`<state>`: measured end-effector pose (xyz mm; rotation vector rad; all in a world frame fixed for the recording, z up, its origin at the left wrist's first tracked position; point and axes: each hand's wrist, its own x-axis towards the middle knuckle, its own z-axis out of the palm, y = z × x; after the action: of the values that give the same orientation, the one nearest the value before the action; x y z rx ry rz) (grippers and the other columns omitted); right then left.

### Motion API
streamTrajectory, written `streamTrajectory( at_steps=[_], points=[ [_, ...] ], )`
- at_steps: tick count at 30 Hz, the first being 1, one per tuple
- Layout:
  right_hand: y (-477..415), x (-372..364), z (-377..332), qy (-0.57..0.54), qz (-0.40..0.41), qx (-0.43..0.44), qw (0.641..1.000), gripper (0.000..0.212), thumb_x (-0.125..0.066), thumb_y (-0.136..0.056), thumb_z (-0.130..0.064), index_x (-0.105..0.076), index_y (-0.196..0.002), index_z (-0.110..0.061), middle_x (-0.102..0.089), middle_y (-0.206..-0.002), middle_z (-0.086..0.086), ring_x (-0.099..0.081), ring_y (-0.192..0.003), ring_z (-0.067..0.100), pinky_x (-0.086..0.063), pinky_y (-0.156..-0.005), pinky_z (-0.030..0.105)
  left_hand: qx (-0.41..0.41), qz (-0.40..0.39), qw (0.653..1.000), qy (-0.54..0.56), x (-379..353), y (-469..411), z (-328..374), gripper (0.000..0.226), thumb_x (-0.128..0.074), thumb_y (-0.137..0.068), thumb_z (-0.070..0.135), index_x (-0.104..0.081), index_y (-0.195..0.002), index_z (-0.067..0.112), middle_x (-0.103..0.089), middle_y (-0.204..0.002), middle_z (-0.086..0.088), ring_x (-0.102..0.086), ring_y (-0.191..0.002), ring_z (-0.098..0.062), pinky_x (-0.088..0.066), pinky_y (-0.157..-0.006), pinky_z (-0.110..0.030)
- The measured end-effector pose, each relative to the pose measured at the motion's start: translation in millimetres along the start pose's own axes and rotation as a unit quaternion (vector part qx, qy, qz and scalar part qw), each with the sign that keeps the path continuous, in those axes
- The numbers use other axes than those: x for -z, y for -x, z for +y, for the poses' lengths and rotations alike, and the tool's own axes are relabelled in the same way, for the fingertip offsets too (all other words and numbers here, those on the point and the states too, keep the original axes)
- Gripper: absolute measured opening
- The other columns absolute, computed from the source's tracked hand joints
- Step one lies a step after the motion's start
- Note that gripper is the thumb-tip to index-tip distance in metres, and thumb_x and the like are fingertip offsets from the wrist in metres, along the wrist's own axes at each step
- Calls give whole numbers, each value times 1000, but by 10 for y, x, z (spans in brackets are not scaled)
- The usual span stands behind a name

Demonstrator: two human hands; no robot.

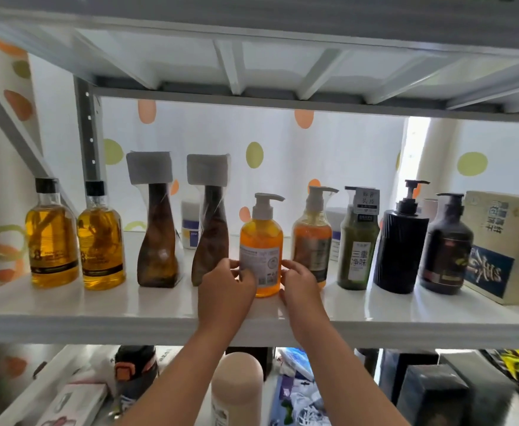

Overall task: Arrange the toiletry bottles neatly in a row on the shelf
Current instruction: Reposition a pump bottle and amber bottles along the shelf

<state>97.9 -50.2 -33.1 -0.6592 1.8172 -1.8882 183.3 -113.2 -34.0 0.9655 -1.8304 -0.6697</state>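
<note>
On the white shelf, near its front edge, an orange pump bottle stands upright in the middle of a row of toiletry bottles. The person's left hand and right hand grip its lower half, fingers curled around either side.

Both arms reach up and forward, bare to the elbow, drawing closer together as they rise. The left forearm comes in from the lower left and the right forearm from the lower right, with both wrists fairly straight. The left hand shows its back, its fingers curled round the left side of the orange bottle, low on its body. The right hand mirrors it, fingers bent against the bottle's right side. The hands sit level, near each other but apart, with the bottle between them.
</note>
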Motion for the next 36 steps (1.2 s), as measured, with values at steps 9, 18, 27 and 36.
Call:
streamTrajectory(
  at_steps=[9,18,27,36],
  points=[
    [96,13,-62,125,-13,-5,992,51,-45,-84,-9,-49,-134,-19,-63,-121,2,-59,-109,20,-50,-96,39,-19,-72,996,54,33,-59,-33,33,-54,-89,24,-63,-117,10,-70,-111,-6,-63,-93,-16,-42,-73,-19],
    [247,-139,-118,183,21,42,982,46,-51,-88,-10,-44,-132,-21,-56,-119,-1,-50,-104,15,-44,-93,32,-43,-113,988,100,-19,-97,-127,38,-51,-91,19,-53,-129,16,-62,-126,-4,-61,-110,-18,-49,-88,-26],
    [345,-85,-63,192,-9,58,980,69,-50,-86,-7,-23,-146,-26,-56,-121,-5,-52,-97,9,-42,-74,20,-40,-122,984,123,9,-150,-148,40,-45,-94,15,-53,-133,14,-64,-122,-9,-60,-109,-24,-48,-87,-26],
    [387,-116,-129,218,-52,95,970,53,-52,-90,-17,-33,-140,-23,-50,-114,-2,-41,-75,-1,-36,-75,17,-38,-43,988,140,38,-58,-159,36,-47,-93,13,-58,-127,11,-65,-123,-6,-59,-113,-20,-44,-91,-24]
  ],
)
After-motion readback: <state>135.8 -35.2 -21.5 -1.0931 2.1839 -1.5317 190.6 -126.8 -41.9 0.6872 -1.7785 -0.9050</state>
